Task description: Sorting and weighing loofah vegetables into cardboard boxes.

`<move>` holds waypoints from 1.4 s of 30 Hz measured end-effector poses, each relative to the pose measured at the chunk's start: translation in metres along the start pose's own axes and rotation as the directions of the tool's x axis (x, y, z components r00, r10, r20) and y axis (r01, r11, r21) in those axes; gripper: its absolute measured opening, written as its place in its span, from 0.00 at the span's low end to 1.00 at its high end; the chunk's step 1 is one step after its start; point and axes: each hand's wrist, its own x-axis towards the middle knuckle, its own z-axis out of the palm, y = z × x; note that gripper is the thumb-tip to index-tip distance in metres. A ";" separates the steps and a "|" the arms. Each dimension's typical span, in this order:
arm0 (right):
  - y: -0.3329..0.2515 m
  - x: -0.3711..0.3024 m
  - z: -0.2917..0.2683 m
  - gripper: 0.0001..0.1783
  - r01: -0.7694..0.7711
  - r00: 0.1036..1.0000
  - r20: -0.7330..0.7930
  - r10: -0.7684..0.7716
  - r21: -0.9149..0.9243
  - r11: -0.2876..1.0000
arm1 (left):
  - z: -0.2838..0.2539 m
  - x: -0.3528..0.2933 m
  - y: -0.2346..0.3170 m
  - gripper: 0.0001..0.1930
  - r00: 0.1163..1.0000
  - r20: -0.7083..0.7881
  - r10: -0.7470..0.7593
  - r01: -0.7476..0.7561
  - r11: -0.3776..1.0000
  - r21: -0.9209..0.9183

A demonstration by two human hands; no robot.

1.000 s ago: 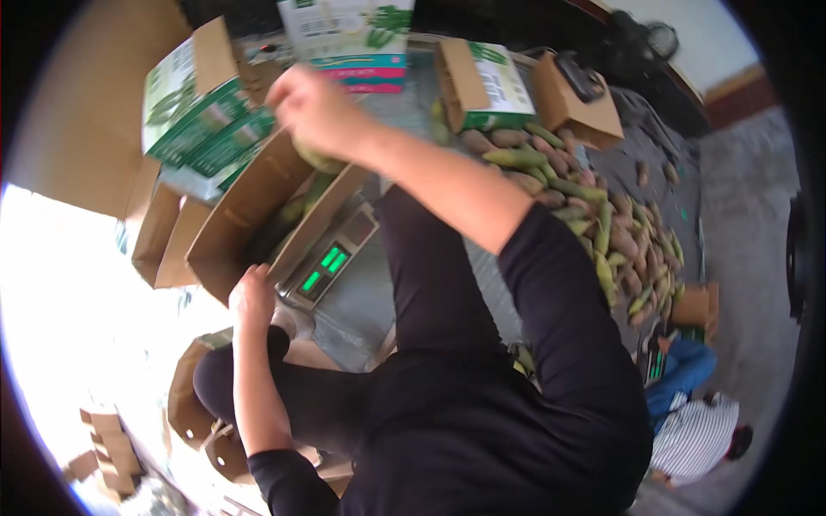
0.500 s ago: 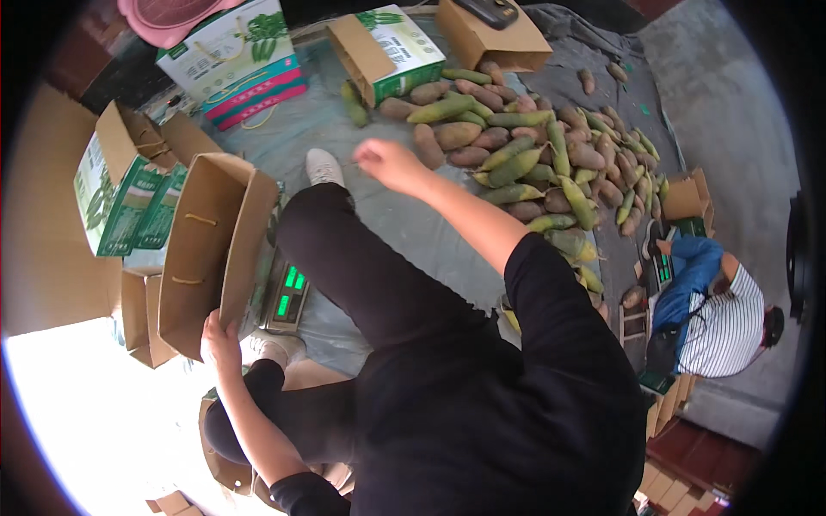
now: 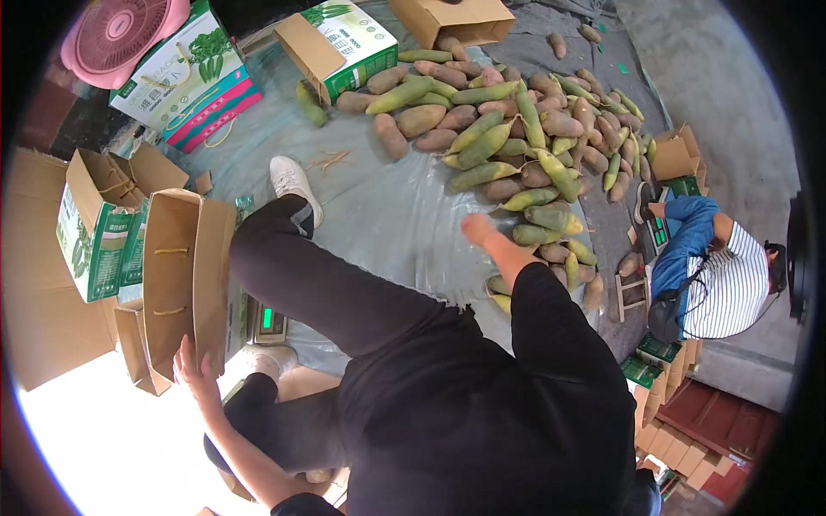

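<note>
My left hand [image 3: 196, 374] is at the lower edge of an open cardboard carton [image 3: 211, 275] with yellow cord handles, its fingers apart against the board. The carton stands tilted beside a scale [image 3: 268, 322] with a lit green display, partly hidden by it and my leg. My right hand [image 3: 480, 229] is curled over the plastic sheet, just left of the heap, with nothing visible in it. Nearest to it are long green radishes [image 3: 529, 199]. Thick reddish-brown roots [image 3: 420, 120] lie mixed among them.
Printed cartons [image 3: 366, 43] stand at the back, with a pink fan [image 3: 120, 34] at the far left. Another open carton [image 3: 99, 224] is beyond mine. At the right a co-worker in a striped shirt [image 3: 727, 292] sits beside another scale [image 3: 660, 230]. Dry root bits [image 3: 331, 161] lie near my shoe.
My right hand has moved right and nearer to me, along the heap's left side. My left hand's fingers have spread at the carton's edge. The whole view has shifted.
</note>
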 end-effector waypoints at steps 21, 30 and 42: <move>0.139 0.093 -0.164 0.26 -0.356 0.682 -0.456 0.571 0.475 0.805 | 0.007 -0.040 0.083 0.40 0.963 0.030 -0.266 0.242 0.914 0.326; 0.156 0.124 -0.161 0.24 -0.377 0.751 -0.447 0.485 0.313 0.872 | 0.007 -0.039 0.087 0.42 0.965 0.032 -0.259 0.237 0.923 0.302; 0.152 0.133 -0.166 0.27 -0.375 0.758 -0.146 0.636 0.701 0.607 | 0.005 -0.039 0.077 0.42 0.965 0.072 -0.251 0.233 0.952 0.200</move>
